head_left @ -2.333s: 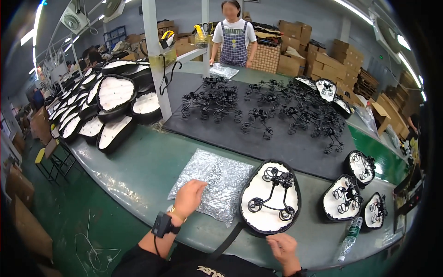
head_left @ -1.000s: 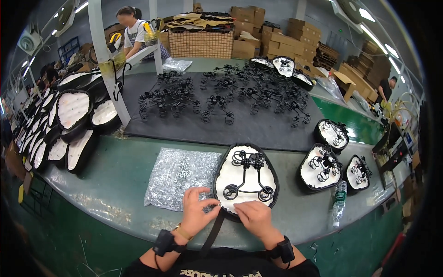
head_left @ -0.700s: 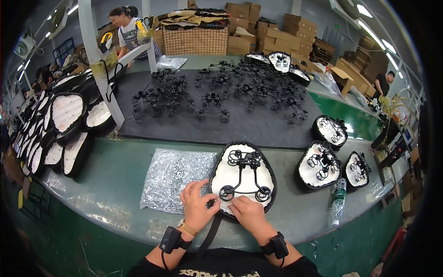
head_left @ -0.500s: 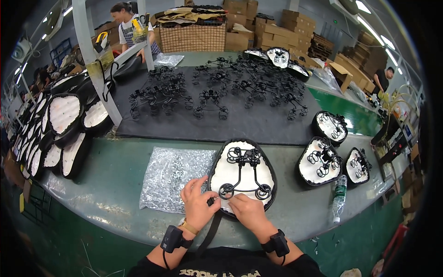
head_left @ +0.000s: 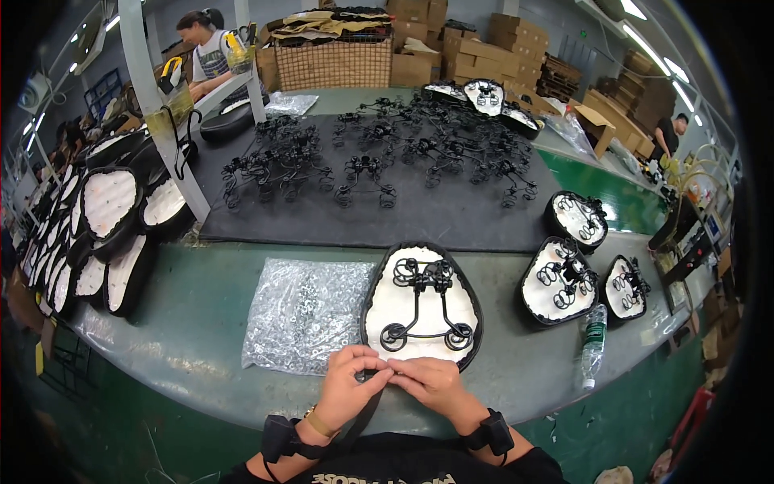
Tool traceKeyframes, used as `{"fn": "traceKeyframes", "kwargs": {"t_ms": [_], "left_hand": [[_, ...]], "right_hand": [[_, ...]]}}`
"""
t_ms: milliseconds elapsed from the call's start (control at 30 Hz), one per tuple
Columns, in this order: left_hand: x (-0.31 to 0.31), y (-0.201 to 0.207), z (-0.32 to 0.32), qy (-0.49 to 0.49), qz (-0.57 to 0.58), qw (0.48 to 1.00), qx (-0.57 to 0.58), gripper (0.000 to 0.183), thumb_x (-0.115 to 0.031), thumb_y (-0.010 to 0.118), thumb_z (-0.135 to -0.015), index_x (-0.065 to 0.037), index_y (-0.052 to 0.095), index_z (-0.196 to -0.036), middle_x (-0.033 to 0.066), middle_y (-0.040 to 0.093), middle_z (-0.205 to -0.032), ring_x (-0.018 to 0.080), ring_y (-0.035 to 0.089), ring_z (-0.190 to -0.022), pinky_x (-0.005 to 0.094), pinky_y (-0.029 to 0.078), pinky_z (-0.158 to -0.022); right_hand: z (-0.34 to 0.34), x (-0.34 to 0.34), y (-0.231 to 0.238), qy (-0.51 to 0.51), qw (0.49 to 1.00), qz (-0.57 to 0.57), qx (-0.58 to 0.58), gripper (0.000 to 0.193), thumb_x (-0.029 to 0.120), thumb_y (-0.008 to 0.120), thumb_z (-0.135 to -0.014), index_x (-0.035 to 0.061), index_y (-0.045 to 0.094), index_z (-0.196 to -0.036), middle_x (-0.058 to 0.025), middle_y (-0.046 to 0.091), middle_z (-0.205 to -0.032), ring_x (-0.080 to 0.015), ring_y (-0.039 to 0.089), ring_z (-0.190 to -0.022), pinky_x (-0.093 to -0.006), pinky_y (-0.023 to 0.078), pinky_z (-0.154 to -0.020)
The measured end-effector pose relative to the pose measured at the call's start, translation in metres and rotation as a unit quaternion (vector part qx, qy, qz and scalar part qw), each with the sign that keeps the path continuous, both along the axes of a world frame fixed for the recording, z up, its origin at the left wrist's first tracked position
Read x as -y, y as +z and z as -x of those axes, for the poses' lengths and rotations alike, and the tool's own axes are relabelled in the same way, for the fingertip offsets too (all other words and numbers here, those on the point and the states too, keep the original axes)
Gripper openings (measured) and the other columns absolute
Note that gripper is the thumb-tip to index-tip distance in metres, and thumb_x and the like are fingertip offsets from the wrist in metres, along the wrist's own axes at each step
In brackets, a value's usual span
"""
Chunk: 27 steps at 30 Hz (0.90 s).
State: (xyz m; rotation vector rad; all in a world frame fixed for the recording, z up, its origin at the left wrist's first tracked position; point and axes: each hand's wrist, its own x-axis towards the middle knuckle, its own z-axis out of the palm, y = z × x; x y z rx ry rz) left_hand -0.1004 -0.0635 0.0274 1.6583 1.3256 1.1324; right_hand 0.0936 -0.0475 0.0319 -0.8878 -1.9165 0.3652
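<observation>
An upturned bicycle saddle (head_left: 407, 300) lies in front of me, its white base inside a black rim. On that base rests a black spring frame (head_left: 427, 334) with coiled ends. My left hand (head_left: 348, 391) pinches a black strap (head_left: 369, 410) that hangs toward my body. Fingertips of my right hand (head_left: 435, 389) are pressed together and meet the left ones just below the saddle's near rim. Whatever sits between the right fingertips is hidden. Left of the saddle is a clear plastic bag (head_left: 302, 319) full of small metal nuts or washers.
Several saddles with spring frames (head_left: 556, 282) stand at right, next to a water bottle (head_left: 593, 347). More spring frames (head_left: 363, 181) cover a black mat (head_left: 322, 227). Saddles (head_left: 113, 202) are heaped at left near a metal post (head_left: 165, 121). A co-worker (head_left: 211, 68) works behind it.
Both hands have moved toward me, from over the saddle's near edge to just below it, and their fingertips have come together. The co-worker at far left has leaned over, arms lowered.
</observation>
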Motion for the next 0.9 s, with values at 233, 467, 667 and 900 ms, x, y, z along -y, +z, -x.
{"fn": "traceKeyframes", "kwargs": {"t_ms": [233,467,667,900], "left_hand": [[0.008,0.006,0.007,-0.112,0.309,0.895,0.302,0.018,-0.015,0.072,-0.096,0.003,0.074,-0.098,0.0027,0.068,-0.102,0.0087,0.061,-0.095,0.0239,0.048,-0.086],[0.01,-0.005,0.014,-0.132,0.283,0.929,0.198,0.018,-0.012,0.071,-0.096,0.003,0.073,-0.106,0.006,0.069,-0.102,0.0126,0.062,-0.098,0.0271,0.048,-0.092],[0.01,-0.002,0.008,-0.11,0.332,0.882,0.315,0.014,-0.009,0.069,-0.097,0.003,0.072,-0.104,0.0045,0.071,-0.097,0.0105,0.062,-0.089,0.0248,0.049,-0.084],[0.005,-0.003,0.005,-0.075,0.115,0.989,0.057,0.025,-0.02,0.073,-0.092,0.002,0.071,-0.104,0.008,0.071,-0.109,0.0203,0.064,-0.103,0.0325,0.049,-0.093]], "right_hand": [[-0.009,0.007,0.003,0.045,0.998,-0.032,0.038,0.02,0.01,0.084,-0.075,0.0085,0.077,-0.093,-0.0052,0.075,-0.083,-0.02,0.071,-0.068,-0.0293,0.055,-0.058],[-0.008,0.016,0.009,0.019,0.988,-0.102,0.119,0.022,0.01,0.082,-0.077,0.0107,0.076,-0.098,0.0,0.072,-0.083,-0.0187,0.067,-0.068,-0.0299,0.053,-0.057],[-0.005,0.016,0.001,0.018,0.999,-0.018,0.044,0.021,0.011,0.082,-0.076,0.0115,0.077,-0.096,-0.0017,0.074,-0.088,-0.0194,0.069,-0.07,-0.0303,0.054,-0.059],[-0.009,0.007,-0.008,-0.071,0.997,-0.01,0.039,0.017,0.008,0.081,-0.076,0.0082,0.077,-0.093,-0.0066,0.074,-0.097,-0.0205,0.07,-0.072,-0.0293,0.055,-0.063]]}}
